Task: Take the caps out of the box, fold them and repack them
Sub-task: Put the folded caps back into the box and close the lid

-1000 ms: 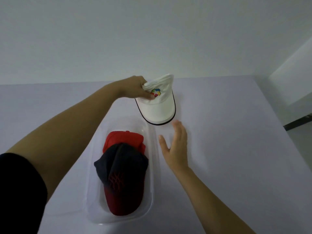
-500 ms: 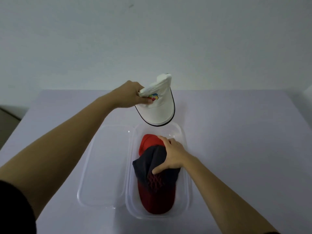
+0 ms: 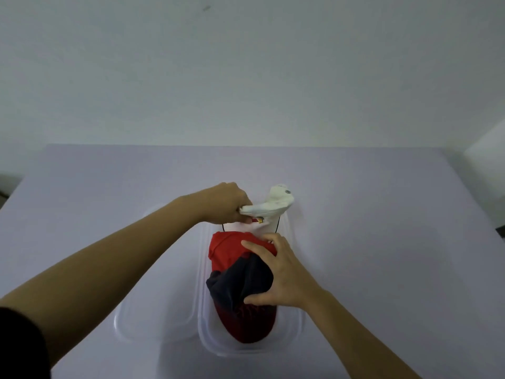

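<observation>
A folded white cap (image 3: 269,207) sits over the far end of a clear plastic box (image 3: 296,321), brim pointing down into it, its bunched crown gripped by the person's left hand (image 3: 226,203). Nearer in the box, a navy cap (image 3: 240,285) lies on top of a red cap (image 3: 229,247). The right hand (image 3: 284,274) clasps the navy cap, fingers curled over its far side and thumb at its near edge. A clear lid (image 3: 158,296) lies just left of the box on the pale table (image 3: 382,242).

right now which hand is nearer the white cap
Left. The left hand grips the white cap; the right hand holds the navy cap, just on the near side of it.
</observation>
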`<act>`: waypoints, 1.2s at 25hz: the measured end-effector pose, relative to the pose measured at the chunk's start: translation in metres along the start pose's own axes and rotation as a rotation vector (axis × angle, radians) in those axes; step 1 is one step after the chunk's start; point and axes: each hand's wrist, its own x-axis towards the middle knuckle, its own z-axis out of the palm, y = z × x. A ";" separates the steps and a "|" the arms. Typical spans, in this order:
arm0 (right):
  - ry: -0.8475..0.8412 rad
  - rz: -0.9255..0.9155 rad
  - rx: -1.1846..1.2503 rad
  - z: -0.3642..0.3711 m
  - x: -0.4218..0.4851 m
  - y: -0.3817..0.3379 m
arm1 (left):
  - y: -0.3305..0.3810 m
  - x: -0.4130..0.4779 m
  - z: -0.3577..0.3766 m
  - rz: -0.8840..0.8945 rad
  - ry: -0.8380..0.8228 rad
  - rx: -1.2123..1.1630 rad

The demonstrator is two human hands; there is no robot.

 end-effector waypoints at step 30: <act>0.421 0.328 0.110 -0.017 0.063 0.060 | -0.025 0.013 0.078 -0.410 0.373 -0.614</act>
